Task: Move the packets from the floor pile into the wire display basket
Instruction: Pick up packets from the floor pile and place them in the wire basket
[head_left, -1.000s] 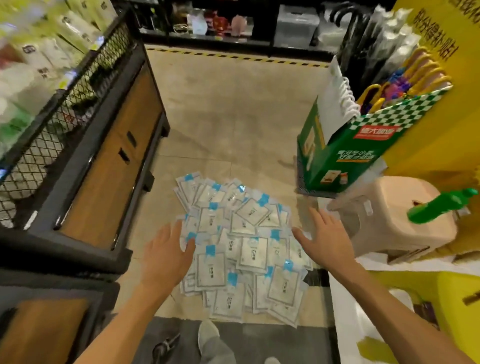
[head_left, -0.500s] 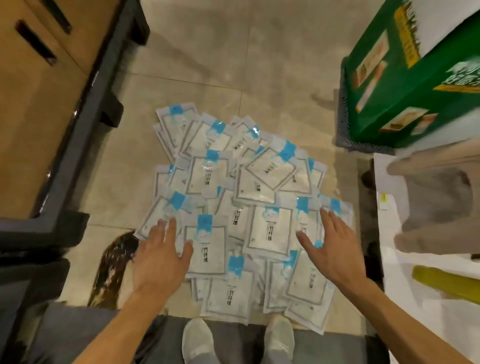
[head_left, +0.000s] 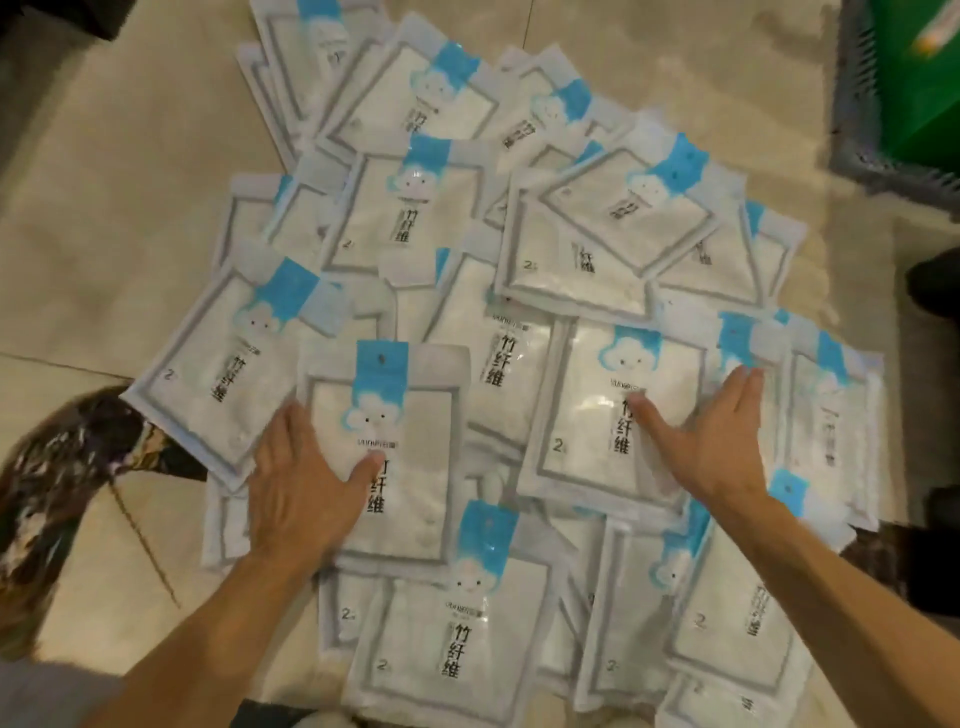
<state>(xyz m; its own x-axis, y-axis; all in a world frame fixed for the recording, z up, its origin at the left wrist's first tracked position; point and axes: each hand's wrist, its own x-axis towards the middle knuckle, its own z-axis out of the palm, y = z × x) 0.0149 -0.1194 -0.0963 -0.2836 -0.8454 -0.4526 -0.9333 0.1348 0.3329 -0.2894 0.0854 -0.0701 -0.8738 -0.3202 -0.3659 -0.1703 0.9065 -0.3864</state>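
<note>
A pile of several white packets (head_left: 519, 312) with blue header tabs and black print lies spread on the beige tile floor. My left hand (head_left: 301, 488) rests flat, fingers straight, on the left edge of one near packet (head_left: 410, 467). My right hand (head_left: 711, 441) lies flat with straight fingers on another packet (head_left: 587, 415) at the pile's right side. Neither hand grips anything. The wire display basket is out of view.
A green box (head_left: 924, 78) in a grey crate (head_left: 852, 130) stands at the top right. A dark patterned patch (head_left: 62, 467) lies on the floor at the left. Dark objects sit at the right edge. Bare tile (head_left: 119, 182) stretches left of the pile.
The view has dropped much closer to the pile. Both hands have come down from above the packets onto them, one at each side of the near part.
</note>
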